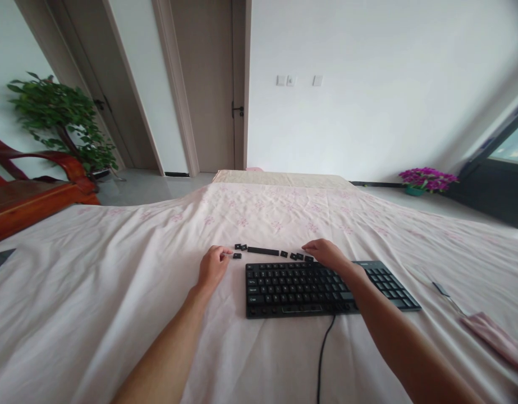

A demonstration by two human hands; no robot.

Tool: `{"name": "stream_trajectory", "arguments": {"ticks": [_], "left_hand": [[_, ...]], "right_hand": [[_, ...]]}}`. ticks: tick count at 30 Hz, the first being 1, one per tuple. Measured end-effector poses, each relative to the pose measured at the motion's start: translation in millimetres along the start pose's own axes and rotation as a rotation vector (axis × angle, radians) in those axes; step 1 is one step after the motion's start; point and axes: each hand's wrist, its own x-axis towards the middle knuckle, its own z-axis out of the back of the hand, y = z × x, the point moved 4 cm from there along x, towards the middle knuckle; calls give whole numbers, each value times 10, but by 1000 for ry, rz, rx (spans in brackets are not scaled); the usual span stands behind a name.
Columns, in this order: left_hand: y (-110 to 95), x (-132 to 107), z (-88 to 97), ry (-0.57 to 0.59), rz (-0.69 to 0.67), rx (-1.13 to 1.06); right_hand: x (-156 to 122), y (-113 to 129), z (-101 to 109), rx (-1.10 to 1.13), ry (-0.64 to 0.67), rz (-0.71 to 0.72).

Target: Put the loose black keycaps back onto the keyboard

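Observation:
A black keyboard (pixel 296 283) lies on the pale bedspread, its cable running toward me. Its front row, nearest me, shows bare switch spots where keycaps are off. Beyond its far edge sits a loose line of black keycaps: a long space bar (pixel 262 251) with several small keycaps (pixel 284 254) on both sides. My left hand (pixel 214 265) is closed beside the leftmost keycap (pixel 237 256); something thin and pale shows at its fingertips, too small to name. My right hand (pixel 326 253) rests over the keyboard's far edge, fingers stretched left beside the right-hand keycaps, palm side hidden.
A pink cloth pouch (pixel 494 336) and a small tool with a dark part (pixel 441 289) lie at the right. A dark flat object (pixel 0 262) is at the left edge. Beyond the bed stand a wooden chair (pixel 40 185), a plant (pixel 56 112) and purple flowers (pixel 427 178).

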Motion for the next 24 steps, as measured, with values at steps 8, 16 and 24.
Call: {"name": "stream_trajectory", "arguments": {"ticks": [8,16,24], "left_hand": [[-67,-28,-30,58,-46,10],[-76,-8,-88,102,-73,9],[-12,-17,-24,25,-50,-11]], "right_hand": [[33,79,14,-130,49,-20],[58,229,8,-233,34,-36],[-43,303,79,-236,-12,-47]]}}
